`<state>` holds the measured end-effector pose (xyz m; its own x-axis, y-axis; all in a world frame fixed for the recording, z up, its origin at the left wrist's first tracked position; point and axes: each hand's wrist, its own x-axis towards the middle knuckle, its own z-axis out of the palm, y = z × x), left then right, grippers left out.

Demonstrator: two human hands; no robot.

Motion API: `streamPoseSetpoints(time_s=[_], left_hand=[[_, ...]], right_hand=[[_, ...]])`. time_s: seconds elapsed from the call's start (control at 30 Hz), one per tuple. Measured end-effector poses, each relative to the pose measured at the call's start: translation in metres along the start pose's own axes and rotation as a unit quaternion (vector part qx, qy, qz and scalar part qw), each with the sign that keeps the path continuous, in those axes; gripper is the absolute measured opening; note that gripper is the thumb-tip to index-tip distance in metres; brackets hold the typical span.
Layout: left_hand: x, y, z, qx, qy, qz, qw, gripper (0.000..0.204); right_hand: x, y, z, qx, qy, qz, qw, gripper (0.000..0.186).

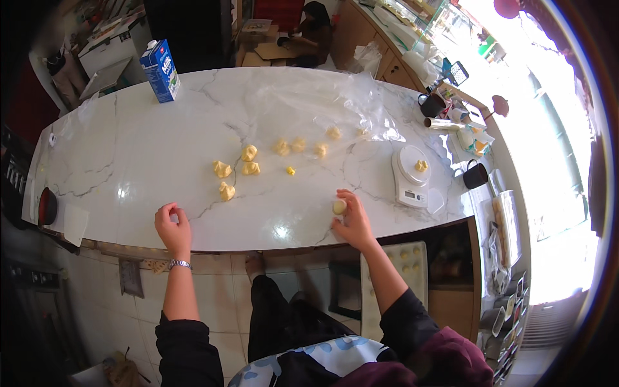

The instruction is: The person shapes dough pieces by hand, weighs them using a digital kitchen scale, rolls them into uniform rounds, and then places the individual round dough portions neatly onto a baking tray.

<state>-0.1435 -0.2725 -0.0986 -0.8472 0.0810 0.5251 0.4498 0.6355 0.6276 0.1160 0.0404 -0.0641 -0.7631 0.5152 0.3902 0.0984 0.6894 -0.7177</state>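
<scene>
My left hand (173,226) is loosely open near the counter's front edge, fingers bent, with nothing seen in it. My right hand (351,219) curls around a small pale dough ball (338,206) on the right side. On the white marbled counter (116,161) between and beyond my hands lie several yellow dough pieces (250,153) and a small yellow bit (290,170). More pieces (282,147) show hazily beneath a clear plastic sheet (303,103). A white scale (411,175) at the right carries another dough piece (421,165).
A blue carton (158,71) stands back left. Mugs (475,174), a roll and packets crowd the right end; a red-black bowl (47,206) sits far left. Below the right front edge is a tray (393,290) with small balls. A seated person (313,35) is behind the counter.
</scene>
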Motion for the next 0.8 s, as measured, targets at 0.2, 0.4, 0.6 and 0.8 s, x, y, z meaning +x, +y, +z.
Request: streamPoseSetpoints(time_s=[0.2, 0.4, 0.6, 0.8], left_hand=[[0.004, 0.001, 0.000, -0.004, -0.006, 0.005, 1.000, 0.008], [0.003, -0.006, -0.002, 0.015, 0.000, 0.002, 1.000, 0.008], [0.001, 0.004, 0.001, -0.015, -0.004, 0.009, 1.000, 0.007], [0.004, -0.007, -0.003, 0.008, 0.001, 0.014, 1.000, 0.007]], right_hand=[[0.020, 0.003, -0.023, 0.025, -0.011, 0.121, 0.992, 0.044], [0.019, 0.007, 0.021, 0.172, -0.076, 0.087, 0.978, 0.019], [0.018, 0.038, -0.017, -0.104, 0.007, 0.025, 0.994, 0.014], [0.010, -0.019, 0.026, -0.011, -0.029, 0.068, 0.997, 0.026]])
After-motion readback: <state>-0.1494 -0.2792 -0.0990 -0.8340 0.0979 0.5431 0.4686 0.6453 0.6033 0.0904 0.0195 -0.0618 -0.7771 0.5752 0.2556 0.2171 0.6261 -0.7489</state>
